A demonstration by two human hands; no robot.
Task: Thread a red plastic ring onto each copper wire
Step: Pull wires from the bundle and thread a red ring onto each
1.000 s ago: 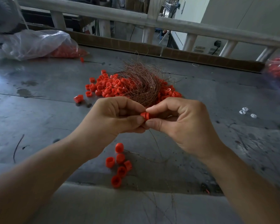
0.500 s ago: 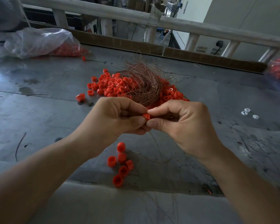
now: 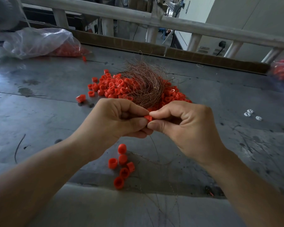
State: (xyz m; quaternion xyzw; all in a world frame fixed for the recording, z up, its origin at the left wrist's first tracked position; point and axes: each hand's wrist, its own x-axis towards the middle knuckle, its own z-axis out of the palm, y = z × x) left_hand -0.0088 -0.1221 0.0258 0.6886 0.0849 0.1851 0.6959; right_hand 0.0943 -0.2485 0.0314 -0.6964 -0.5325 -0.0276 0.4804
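My left hand (image 3: 115, 122) and my right hand (image 3: 187, 128) meet fingertip to fingertip above the metal table. Between them a small red ring (image 3: 148, 118) is pinched, mostly by my right thumb and forefinger. A thin copper wire (image 3: 155, 148) hangs down from the pinch toward the table; which hand grips it is hidden by the fingers. Behind the hands lies a tangled bundle of copper wires (image 3: 146, 86) on a heap of loose red rings (image 3: 111, 87). Several red rings (image 3: 121, 163) lie below my hands, with fine wires trailing from them.
A clear plastic bag of red rings (image 3: 39, 43) lies at the back left, another bag (image 3: 283, 71) at the right edge. Three small white pieces (image 3: 251, 113) sit to the right. A wooden rail (image 3: 138, 17) runs behind the table (image 3: 39, 112).
The hands have stayed together in the same pinch; the fingertips shifted slightly around the ring. The view has tilted a little.
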